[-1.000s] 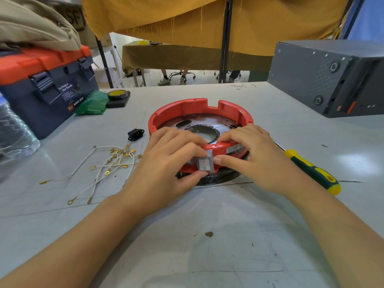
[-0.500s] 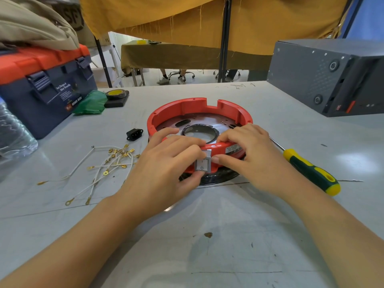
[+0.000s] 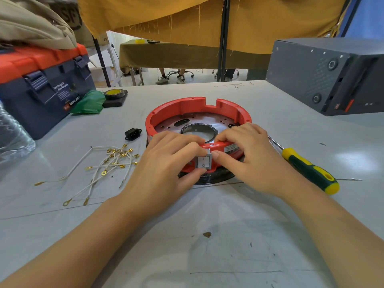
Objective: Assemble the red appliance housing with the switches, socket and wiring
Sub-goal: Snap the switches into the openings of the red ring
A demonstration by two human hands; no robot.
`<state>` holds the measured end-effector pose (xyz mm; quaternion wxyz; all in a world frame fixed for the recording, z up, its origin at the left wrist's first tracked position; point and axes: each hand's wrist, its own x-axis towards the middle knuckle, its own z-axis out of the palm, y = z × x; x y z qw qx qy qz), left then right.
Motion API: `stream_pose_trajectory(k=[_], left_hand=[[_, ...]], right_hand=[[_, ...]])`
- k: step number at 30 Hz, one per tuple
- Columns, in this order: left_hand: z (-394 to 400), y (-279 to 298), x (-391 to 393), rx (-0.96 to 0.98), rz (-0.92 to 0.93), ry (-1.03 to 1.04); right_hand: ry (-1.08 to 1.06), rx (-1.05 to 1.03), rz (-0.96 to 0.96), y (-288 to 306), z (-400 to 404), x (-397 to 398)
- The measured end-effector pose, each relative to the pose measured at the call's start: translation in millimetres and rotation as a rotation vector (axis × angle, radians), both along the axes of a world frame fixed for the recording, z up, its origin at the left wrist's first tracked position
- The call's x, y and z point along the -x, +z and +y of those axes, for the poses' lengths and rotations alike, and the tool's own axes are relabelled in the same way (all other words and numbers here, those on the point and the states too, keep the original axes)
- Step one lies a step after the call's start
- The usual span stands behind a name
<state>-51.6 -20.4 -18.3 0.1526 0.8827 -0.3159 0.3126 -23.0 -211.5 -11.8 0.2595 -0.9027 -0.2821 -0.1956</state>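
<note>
The round red housing (image 3: 187, 109) lies on the grey table with its open side up. A grey rocker switch (image 3: 204, 162) sits in the housing's near wall, marked with a line and a circle. My left hand (image 3: 166, 169) pinches that switch from the left, thumb beneath it. My right hand (image 3: 247, 156) grips the housing's near rim, thumb tip against the switch's right edge and fingers curled over the rim. A black socket (image 3: 133, 134) lies left of the housing. A bundle of white wires (image 3: 108, 165) with gold terminals lies further left.
A yellow-and-green screwdriver (image 3: 307, 169) lies right of the housing. A blue and orange toolbox (image 3: 41, 84) stands at the far left beside a green bag (image 3: 89, 102) and tape roll (image 3: 114, 93). A grey case (image 3: 324, 73) occupies the back right. A plastic bottle (image 3: 12, 136) is at the left edge.
The switch has gone from tilted to sitting squarer in the housing's wall. Both hands have stayed on it with only small finger shifts.
</note>
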Motion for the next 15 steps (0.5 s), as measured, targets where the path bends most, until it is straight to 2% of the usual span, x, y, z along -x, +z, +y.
stream_pose_trajectory(k=[7, 10, 15], left_hand=[[9, 4, -2, 0.210, 0.193, -0.055], [17, 5, -6, 0.328, 0.253, 0.017], [19, 3, -10, 0.294, 0.278, 0.082]], right_hand=[[0.035, -0.053, 0.048, 1, 2, 1], [0.033, -0.066, 0.081, 2, 1, 0], [0.033, -0.049, 0.097, 2, 1, 0]])
